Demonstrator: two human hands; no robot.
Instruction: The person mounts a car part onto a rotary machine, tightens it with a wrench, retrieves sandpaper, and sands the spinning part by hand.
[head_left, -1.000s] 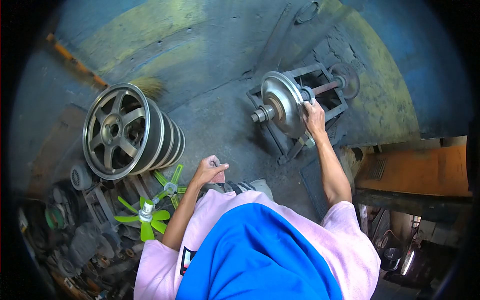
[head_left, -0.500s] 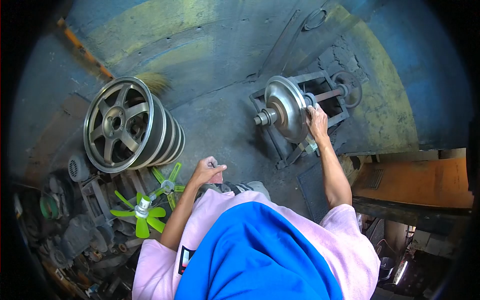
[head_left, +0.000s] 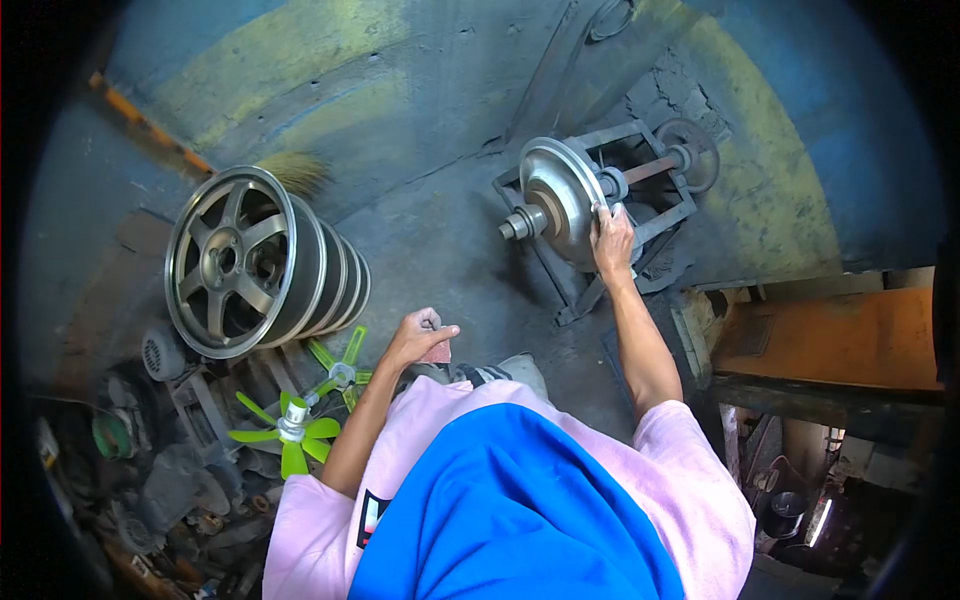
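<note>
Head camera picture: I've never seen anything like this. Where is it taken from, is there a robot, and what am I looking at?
No robot here, just a person's two bare hands, seen from a camera worn on the head and looking forward and down. The right hand touches the edge of a round metal disc, mounted on a shaft in a metal frame. The left hand, near the lap, holds a small reddish piece; what it is made of, I can't tell. On the person's left is a stack of spoked wheels, with a green-bladed fan nearer the body. The curved look and dark corners seem to come from a very wide lens.
</note>
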